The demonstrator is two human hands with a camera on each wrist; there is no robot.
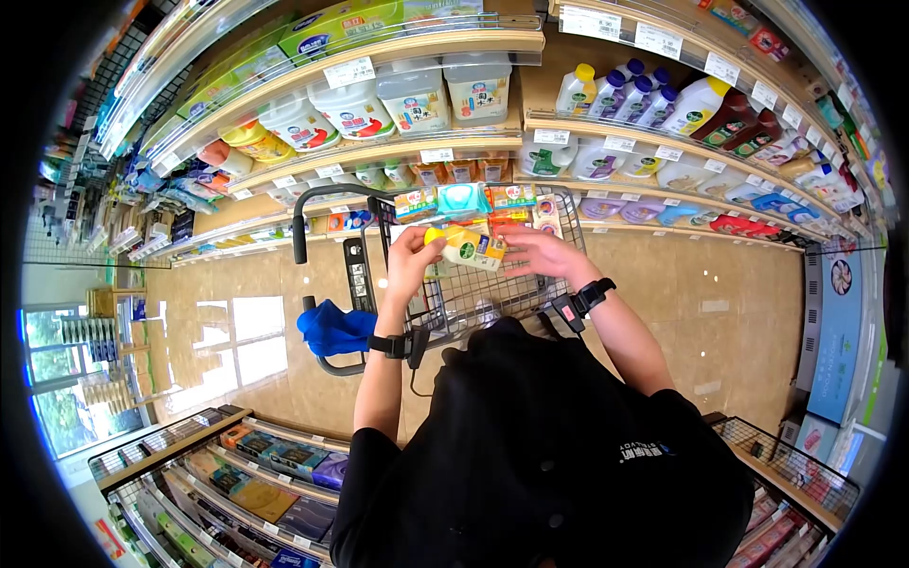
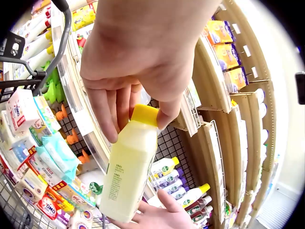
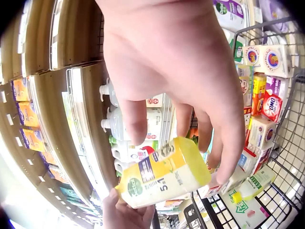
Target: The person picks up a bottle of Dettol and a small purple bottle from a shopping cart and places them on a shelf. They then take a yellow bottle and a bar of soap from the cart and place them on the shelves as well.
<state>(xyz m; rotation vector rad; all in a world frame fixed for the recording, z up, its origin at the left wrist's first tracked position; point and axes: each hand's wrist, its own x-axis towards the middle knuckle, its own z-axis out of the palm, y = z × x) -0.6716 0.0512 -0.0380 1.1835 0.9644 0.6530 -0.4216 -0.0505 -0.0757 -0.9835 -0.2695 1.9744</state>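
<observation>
A pale yellow bottle (image 1: 471, 249) (image 2: 127, 169) with a printed front label (image 3: 164, 180) is held over the shopping cart. My left hand (image 1: 409, 269) (image 2: 138, 62) (image 3: 125, 214) pinches it at its yellow cap (image 2: 145, 114), thumb on one side and fingers on the other. In the head view the bottle lies tilted, its base towards the right. Beside that base is my right hand (image 1: 549, 256) (image 2: 164, 215) (image 3: 176, 71), fingers spread and slightly bent, not closed round it; whether a fingertip touches the bottle I cannot tell.
The wire cart (image 1: 507, 289) holds packets, boxes and another yellow-capped bottle (image 3: 255, 183). A blue cloth or bag (image 1: 336, 328) hangs by its handle. Shelves (image 1: 436, 142) with jugs and bottles stand ahead; lower racks (image 1: 275, 464) are behind the person.
</observation>
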